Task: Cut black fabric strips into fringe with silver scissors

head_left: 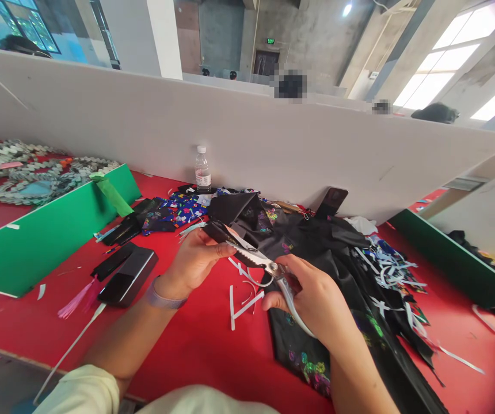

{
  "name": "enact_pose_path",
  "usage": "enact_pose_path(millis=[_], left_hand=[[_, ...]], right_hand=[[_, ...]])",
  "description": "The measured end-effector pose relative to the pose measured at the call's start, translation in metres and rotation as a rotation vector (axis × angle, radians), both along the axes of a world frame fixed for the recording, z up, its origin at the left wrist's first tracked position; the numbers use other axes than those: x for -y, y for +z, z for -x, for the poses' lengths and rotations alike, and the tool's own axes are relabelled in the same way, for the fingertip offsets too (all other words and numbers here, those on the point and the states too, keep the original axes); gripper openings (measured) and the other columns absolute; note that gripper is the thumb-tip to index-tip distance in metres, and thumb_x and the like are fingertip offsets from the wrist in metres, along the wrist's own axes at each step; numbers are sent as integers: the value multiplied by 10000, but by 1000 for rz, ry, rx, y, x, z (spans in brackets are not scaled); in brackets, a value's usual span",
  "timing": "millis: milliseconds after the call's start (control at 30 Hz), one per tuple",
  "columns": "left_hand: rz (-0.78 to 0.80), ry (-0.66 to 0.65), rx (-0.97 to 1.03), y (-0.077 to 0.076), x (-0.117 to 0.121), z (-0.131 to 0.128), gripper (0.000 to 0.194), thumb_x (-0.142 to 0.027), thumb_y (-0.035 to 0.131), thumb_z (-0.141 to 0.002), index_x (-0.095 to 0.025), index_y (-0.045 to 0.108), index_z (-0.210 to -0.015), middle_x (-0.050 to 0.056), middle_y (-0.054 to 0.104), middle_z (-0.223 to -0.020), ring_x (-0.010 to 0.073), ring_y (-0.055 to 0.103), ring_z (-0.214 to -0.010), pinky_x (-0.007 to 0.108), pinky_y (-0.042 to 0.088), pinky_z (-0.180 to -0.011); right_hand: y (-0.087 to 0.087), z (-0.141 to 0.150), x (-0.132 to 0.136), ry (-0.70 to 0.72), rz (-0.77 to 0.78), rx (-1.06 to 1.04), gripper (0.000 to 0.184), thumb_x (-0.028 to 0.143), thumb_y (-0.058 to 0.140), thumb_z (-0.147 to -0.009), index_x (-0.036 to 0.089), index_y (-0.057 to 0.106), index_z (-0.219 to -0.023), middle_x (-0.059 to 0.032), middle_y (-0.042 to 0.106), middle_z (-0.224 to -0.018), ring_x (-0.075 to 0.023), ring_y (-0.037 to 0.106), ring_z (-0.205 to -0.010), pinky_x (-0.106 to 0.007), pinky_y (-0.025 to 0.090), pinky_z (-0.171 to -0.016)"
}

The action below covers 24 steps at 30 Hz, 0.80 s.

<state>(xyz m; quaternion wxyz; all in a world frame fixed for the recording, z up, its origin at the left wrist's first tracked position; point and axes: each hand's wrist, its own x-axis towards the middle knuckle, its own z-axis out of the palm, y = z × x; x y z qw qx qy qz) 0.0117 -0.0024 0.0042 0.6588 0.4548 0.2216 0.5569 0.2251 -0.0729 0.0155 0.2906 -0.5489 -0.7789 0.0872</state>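
My right hand (pixel 312 293) is wrapped round the grey handles of a pair of scissors (pixel 278 270), whose blades point up and to the left. Between those blades runs a folded piece of black fabric (pixel 218 231), which my left hand (pixel 198 253) pinches between thumb and fingers. Under and beyond my right hand spreads a large heap of black cloth (pixel 308 244) with shiny coloured prints. White paper-like strips (pixel 247 307) lie on the red tabletop (pixel 213 356) below the scissors.
A black power bank (pixel 129 279) with a white cable lies left, near a pink tassel (pixel 81 299). Behind stand a plastic bottle (pixel 203 172) and a phone (pixel 331 201). Green dividers (pixel 57 230) flank the table; a white partition (pixel 247 132) closes the back. Scraps (pixel 389 264) lie right.
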Motion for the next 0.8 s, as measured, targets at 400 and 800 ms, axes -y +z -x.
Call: enact_pose_path(millis=[400, 800], left_hand=[[-24, 13, -8, 1, 1, 2, 164, -210, 871, -597, -186, 751, -704, 5, 693, -708, 136, 621, -701, 259, 493, -692], [-26, 4, -5, 2, 2, 0, 154, -186, 867, -598, -184, 755, -703, 10, 718, -732, 141, 646, -723, 250, 505, -704]], right_hand=[[-1, 1, 1, 10, -3, -27, 345, 483, 686, -798, 157, 647, -906, 5, 604, -689, -100, 493, -510, -202, 371, -502], [1, 1, -1, -4, -6, 5, 357, 490, 670, -805, 153, 658, -923, -7, 625, -703, -113, 526, -525, -212, 382, -508]])
